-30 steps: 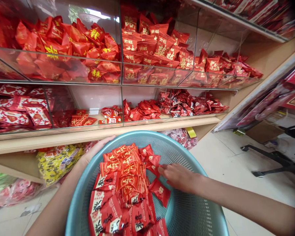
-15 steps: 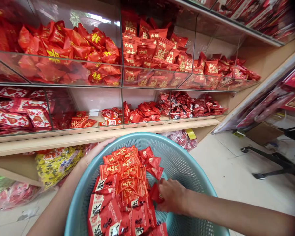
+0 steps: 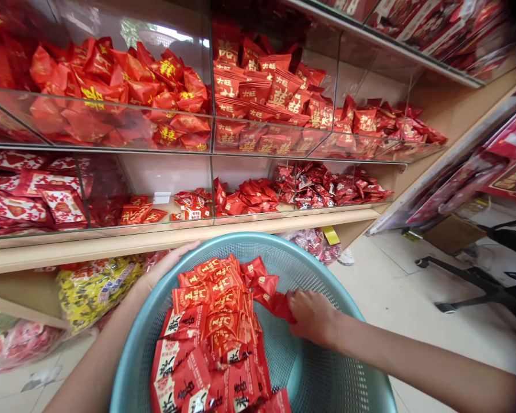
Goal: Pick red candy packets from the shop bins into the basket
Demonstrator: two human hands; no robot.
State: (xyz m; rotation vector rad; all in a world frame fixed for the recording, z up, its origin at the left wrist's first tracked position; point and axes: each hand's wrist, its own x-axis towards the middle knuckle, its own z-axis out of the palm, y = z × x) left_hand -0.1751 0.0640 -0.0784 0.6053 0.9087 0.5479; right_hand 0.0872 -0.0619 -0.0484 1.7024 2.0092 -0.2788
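Our right hand (image 3: 313,315) grasps a red packet (image 3: 281,306) inside the teal basket (image 3: 335,381). Our left hand (image 3: 171,265) lies against its outside, grip indeterminable.

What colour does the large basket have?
The basket is teal, a blue-green; the head view shows it best.

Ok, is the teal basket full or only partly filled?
The basket is partly filled: red packets crowd its left side, while bare mesh shows on its right.
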